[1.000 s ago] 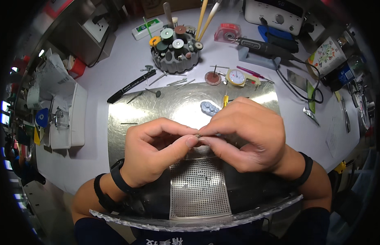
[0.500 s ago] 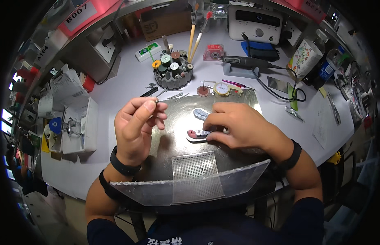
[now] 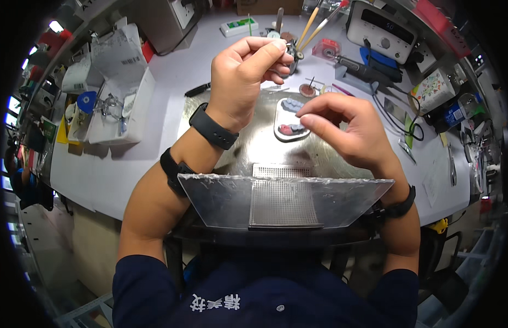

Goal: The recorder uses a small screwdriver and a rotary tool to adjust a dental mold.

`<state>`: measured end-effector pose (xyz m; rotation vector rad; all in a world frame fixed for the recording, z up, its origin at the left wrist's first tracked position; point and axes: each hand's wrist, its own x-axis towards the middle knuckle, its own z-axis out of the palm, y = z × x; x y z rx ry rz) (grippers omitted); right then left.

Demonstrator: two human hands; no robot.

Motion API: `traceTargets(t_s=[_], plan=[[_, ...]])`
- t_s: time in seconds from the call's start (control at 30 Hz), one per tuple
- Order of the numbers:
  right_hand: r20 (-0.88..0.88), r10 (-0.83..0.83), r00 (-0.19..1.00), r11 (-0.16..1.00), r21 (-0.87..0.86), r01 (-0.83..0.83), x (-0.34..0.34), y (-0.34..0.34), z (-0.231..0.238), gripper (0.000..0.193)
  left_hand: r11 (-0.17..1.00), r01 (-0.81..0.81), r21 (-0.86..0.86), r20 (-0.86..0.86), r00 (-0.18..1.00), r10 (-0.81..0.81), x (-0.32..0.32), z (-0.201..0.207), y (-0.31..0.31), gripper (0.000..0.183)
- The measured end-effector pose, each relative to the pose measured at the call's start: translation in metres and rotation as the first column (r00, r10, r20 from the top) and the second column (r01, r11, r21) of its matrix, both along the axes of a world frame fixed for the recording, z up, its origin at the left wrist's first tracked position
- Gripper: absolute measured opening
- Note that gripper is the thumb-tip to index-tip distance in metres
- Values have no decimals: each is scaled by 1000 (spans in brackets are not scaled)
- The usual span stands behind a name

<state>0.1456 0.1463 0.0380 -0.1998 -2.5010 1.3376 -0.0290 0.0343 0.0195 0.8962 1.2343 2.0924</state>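
My left hand is raised over the far part of the metal plate, thumb and forefinger pinched together. A tiny piece seems to sit at the fingertips, too small to make out. On the plate stands a dental model with a white base, a pink gum part and grey teeth; a row of blue-grey teeth lies at its far side. My right hand hovers just right of the model, fingers loosely bent, thumb and forefinger slightly apart with nothing visible between them.
Before me stands a clear shield above a perforated metal grille. A bur holder, partly behind my left hand, brushes and a rotary handpiece are farther back. A white bin is at left, a control unit at right.
My view has shifted, so the bench sits higher and farther right. My right hand has let go of the dental model and drawn back a little. My left hand stays raised in its pinch.
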Motion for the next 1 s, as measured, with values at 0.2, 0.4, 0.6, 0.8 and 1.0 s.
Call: traceTargets(t_s=[0.2,0.4,0.6,0.8,1.0], plan=[[-32,-80,996,925,-374,62,28,0,1,15,998,-28,-65,-106,994,21,1,3,-34,25],[-80,-282,956,819,-540,196,36,-17,-5,21,995,-33,-98,-47,999,28,18,-2,-51,28],[-146,-313,938,673,-732,111,29,-14,-1,26,999,-17,-51,214,977,28,4,3,-67,21],[-197,-345,918,563,-826,34,-6,10,-28,16,989,-107,-106,256,958,132,2,11,-35,23],[-184,-446,876,677,-710,195,-39,-2,-26,16,971,-193,-143,233,947,222,-12,-1,-27,22]])
